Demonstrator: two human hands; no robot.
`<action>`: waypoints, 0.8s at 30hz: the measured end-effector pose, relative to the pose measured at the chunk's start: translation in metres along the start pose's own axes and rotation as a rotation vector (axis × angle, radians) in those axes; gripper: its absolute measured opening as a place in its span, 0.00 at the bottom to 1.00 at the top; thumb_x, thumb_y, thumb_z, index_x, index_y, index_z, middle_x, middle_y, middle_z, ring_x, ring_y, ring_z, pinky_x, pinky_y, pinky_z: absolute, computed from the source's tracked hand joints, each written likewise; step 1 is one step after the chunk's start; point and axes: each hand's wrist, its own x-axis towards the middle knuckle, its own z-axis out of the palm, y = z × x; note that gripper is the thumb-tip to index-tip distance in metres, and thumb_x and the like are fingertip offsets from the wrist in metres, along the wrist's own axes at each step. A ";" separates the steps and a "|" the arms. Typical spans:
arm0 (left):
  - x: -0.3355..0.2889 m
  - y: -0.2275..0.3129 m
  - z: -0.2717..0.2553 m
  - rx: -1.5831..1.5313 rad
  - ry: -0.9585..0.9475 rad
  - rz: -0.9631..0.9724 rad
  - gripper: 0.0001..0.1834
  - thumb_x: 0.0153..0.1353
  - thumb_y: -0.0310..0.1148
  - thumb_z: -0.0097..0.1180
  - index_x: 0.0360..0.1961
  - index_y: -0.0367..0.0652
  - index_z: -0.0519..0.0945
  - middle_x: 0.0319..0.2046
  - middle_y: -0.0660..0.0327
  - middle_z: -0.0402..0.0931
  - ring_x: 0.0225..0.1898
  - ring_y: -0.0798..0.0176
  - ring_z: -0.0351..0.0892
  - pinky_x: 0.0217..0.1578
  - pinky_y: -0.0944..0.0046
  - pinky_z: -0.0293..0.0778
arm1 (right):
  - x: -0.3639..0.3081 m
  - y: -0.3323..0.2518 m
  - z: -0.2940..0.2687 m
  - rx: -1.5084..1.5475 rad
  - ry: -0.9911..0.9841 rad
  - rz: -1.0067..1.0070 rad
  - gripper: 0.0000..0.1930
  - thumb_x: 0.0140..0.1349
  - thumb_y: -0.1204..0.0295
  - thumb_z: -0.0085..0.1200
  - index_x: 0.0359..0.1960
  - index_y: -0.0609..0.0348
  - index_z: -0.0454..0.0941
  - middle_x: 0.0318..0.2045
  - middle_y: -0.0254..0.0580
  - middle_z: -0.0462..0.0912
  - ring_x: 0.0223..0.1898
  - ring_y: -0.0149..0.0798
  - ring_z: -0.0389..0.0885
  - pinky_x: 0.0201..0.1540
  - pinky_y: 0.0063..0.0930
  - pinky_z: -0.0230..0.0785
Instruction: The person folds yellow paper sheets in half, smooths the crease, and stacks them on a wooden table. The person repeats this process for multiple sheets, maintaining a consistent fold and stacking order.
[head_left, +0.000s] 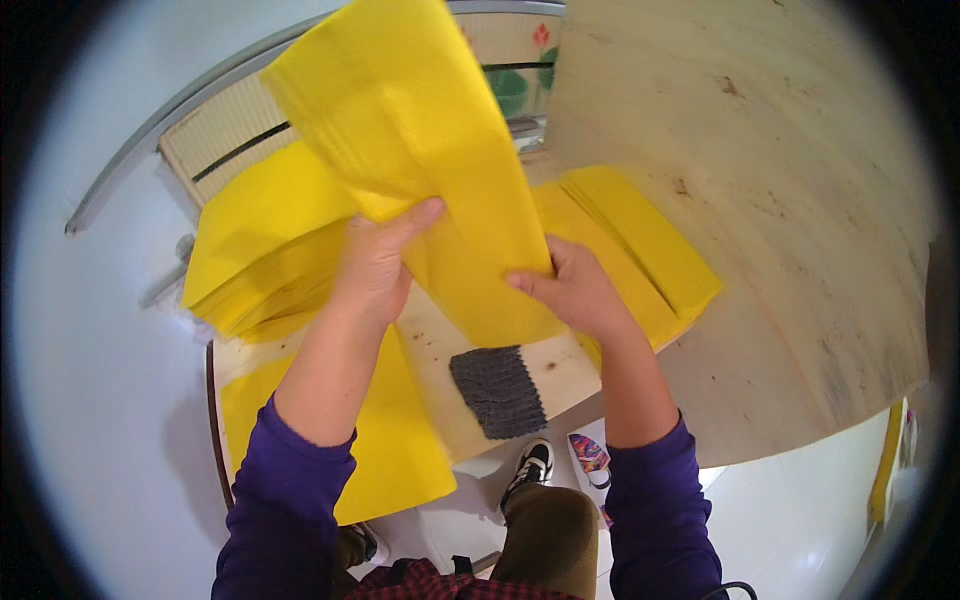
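Observation:
Both my hands hold a long yellow sheet (440, 140), which looks like felt or fabric, raised over the wooden table. My left hand (378, 258) grips its left edge, thumb on top and the other fingers hidden beneath. At the lower right edge, my right hand (575, 285) pinches it, thumb on the near face. Behind my left hand sits a thick stack of yellow sheets (270, 240). Beyond my right hand lies another yellow stack (630, 240). One flat yellow sheet (385, 430) covers the table's near left part, below my left forearm.
A dark grey ribbed cloth (498, 390) rests on the wooden tabletop (440, 345) near its front edge. A large wooden board (760, 200) takes up the right side. At the back stands a ribbed cream panel (230, 140) with a metal rail. Colourful shoes (590, 455) are on the floor.

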 end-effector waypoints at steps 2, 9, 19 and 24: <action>-0.001 0.000 0.012 -0.069 -0.011 -0.061 0.26 0.57 0.25 0.62 0.57 0.40 0.71 0.54 0.60 0.74 0.56 0.59 0.72 0.56 0.58 0.68 | -0.029 0.008 -0.015 -0.120 0.016 0.020 0.18 0.57 0.65 0.63 0.43 0.67 0.77 0.30 0.44 0.82 0.33 0.31 0.78 0.38 0.28 0.71; -0.007 -0.062 0.051 -0.104 0.032 -0.240 0.24 0.58 0.24 0.61 0.56 0.39 0.72 0.54 0.58 0.74 0.56 0.57 0.73 0.56 0.58 0.70 | -0.129 0.050 -0.040 0.028 0.307 0.323 0.16 0.55 0.69 0.64 0.41 0.66 0.77 0.31 0.41 0.82 0.34 0.31 0.78 0.38 0.26 0.70; 0.048 -0.177 0.074 -0.160 0.168 -0.558 0.22 0.60 0.26 0.59 0.56 0.38 0.71 0.54 0.55 0.73 0.56 0.54 0.72 0.56 0.53 0.71 | -0.141 0.086 -0.087 0.185 0.728 0.425 0.17 0.57 0.76 0.59 0.47 0.63 0.71 0.27 0.40 0.79 0.24 0.27 0.75 0.26 0.22 0.68; 0.089 -0.214 0.074 -0.097 0.216 -0.616 0.20 0.60 0.26 0.60 0.54 0.36 0.72 0.52 0.53 0.75 0.52 0.52 0.76 0.52 0.55 0.75 | -0.121 0.100 -0.104 0.068 0.760 0.461 0.16 0.56 0.76 0.59 0.46 0.62 0.72 0.21 0.37 0.75 0.20 0.27 0.72 0.21 0.23 0.62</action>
